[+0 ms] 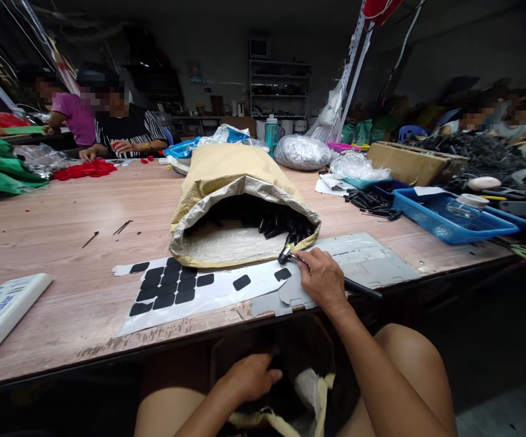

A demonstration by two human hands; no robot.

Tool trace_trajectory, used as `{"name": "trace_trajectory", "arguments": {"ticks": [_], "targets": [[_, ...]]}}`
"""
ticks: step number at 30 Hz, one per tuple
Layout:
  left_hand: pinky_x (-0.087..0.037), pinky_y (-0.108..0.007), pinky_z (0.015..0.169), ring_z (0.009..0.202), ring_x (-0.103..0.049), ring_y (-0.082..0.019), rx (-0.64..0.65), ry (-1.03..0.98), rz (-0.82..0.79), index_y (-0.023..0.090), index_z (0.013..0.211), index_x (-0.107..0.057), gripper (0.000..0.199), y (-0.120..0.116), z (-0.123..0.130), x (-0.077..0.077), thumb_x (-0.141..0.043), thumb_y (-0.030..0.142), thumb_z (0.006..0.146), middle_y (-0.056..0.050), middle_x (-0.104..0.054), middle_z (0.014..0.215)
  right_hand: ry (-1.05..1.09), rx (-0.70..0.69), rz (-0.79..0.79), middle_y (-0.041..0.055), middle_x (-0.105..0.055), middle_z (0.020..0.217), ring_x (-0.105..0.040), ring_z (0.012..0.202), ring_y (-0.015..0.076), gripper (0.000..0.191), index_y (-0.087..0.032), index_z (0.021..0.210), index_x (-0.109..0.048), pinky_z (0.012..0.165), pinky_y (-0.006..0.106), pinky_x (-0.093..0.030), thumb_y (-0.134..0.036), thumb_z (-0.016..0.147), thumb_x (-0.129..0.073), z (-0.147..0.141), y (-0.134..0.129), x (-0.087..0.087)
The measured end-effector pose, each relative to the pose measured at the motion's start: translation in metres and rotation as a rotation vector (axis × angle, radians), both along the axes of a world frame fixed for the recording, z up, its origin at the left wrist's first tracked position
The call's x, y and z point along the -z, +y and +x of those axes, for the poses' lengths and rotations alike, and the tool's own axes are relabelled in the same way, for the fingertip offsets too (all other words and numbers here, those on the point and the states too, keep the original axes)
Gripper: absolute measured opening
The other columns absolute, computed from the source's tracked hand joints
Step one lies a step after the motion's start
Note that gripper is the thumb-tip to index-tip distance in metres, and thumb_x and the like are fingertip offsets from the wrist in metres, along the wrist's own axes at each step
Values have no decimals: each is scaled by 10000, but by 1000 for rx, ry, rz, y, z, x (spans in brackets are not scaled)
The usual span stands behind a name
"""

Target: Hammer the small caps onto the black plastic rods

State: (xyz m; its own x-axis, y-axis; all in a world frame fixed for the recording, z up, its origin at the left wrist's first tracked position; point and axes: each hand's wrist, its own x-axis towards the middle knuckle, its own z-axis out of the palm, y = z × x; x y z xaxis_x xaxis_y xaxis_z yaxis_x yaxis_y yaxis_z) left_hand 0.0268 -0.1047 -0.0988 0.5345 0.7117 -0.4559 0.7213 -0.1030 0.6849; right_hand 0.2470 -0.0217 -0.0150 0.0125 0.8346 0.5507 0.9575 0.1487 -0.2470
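Note:
My right hand (323, 278) is closed around the handle of a small hammer (285, 254). Its head points left, by the mouth of a tan woven sack (239, 161) lying on the table, and its black handle sticks out behind my hand. Dark slim pieces (285, 227) lie inside that sack. Below the table edge, my left hand (252, 377) reaches into a second sack (312, 394) between my knees. Thumb and forefinger are apart; the other fingers fade into shadow. A white sheet with black rounded squares (167, 285) lies before the tan sack.
A grey board (372, 261) lies along the table's front edge. A white device (8, 309) stands at left, a blue basket (449, 215) at right. Loose black pieces (372, 203) lie near the basket. Other people (126, 124) sit across the table, near red pieces (85, 170).

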Motion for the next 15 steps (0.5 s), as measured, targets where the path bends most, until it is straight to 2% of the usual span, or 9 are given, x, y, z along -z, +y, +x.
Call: {"name": "trace_trajectory", "arguments": {"ticks": [1,3,4,6,7,9,11,13,15], "targets": [[-522,-431,896,1021,-687,-318,98,19,3,272,1235,-698,442,3,-2,-24,-648,395,814,-85,-753,1112,-2,-1,0,44,-637,925,-528,903,212,270,-275,1126,-711,785,316,-377,-200,924,-548,0,0,0],[-534,-344,778,847,-699,-254,338,-122,-49,290,1124,-752,353,13,-6,-76,-694,434,808,-33,-768,914,-4,0,-1,48,-639,928,-531,904,215,269,-274,1126,-710,781,318,-377,-200,922,-551,0,0,0],[-526,-301,685,742,-685,-215,380,-221,-123,289,1133,-750,353,22,-6,-101,-670,470,840,-21,-756,861,-6,1,-3,48,-641,932,-533,906,216,269,-274,1128,-709,781,320,-377,-201,922,-552,-1,0,-1],[-498,-256,598,654,-647,-169,311,-373,-165,270,1156,-732,380,48,-3,-141,-610,514,892,-15,-739,843,-9,3,-10,48,-643,940,-536,909,217,271,-272,1136,-707,782,321,-377,-201,923,-554,-1,0,-1],[-498,-250,616,671,-642,-161,249,-420,-70,254,1137,-732,369,65,0,-153,-596,507,906,-16,-734,847,-10,4,-14,48,-645,943,-538,911,217,273,-270,1142,-705,783,321,-377,-203,925,-555,-1,0,-1],[-497,-255,669,724,-638,-160,73,-396,268,222,1105,-730,323,105,11,-163,-581,445,924,-25,-731,891,-6,4,-22,48,-646,944,-541,915,216,281,-267,1157,-701,786,319,-377,-203,926,-555,-1,0,-2],[-499,-273,747,831,-649,-181,-136,-223,618,203,1075,-734,267,146,25,-156,-565,351,931,-48,-729,967,2,3,-25,46,-646,942,-542,917,215,282,-268,1158,-700,790,317,-379,-199,925,-555,0,0,-2],[-496,-304,822,914,-649,-210,-259,-63,772,191,1070,-736,253,180,39,-142,-578,311,914,-74,-710,1010,9,0,-24,42,-645,943,-540,921,214,276,-272,1143,-701,797,316,-381,-193,923,-555,0,0,-2],[-491,-332,859,973,-641,-239,-304,18,806,184,1065,-735,253,201,50,-128,-591,312,901,-97,-683,1045,11,-1,-23,36,-643,943,-537,924,214,266,-279,1126,-703,800,317,-381,-192,921,-558,0,-1,-2]]}}
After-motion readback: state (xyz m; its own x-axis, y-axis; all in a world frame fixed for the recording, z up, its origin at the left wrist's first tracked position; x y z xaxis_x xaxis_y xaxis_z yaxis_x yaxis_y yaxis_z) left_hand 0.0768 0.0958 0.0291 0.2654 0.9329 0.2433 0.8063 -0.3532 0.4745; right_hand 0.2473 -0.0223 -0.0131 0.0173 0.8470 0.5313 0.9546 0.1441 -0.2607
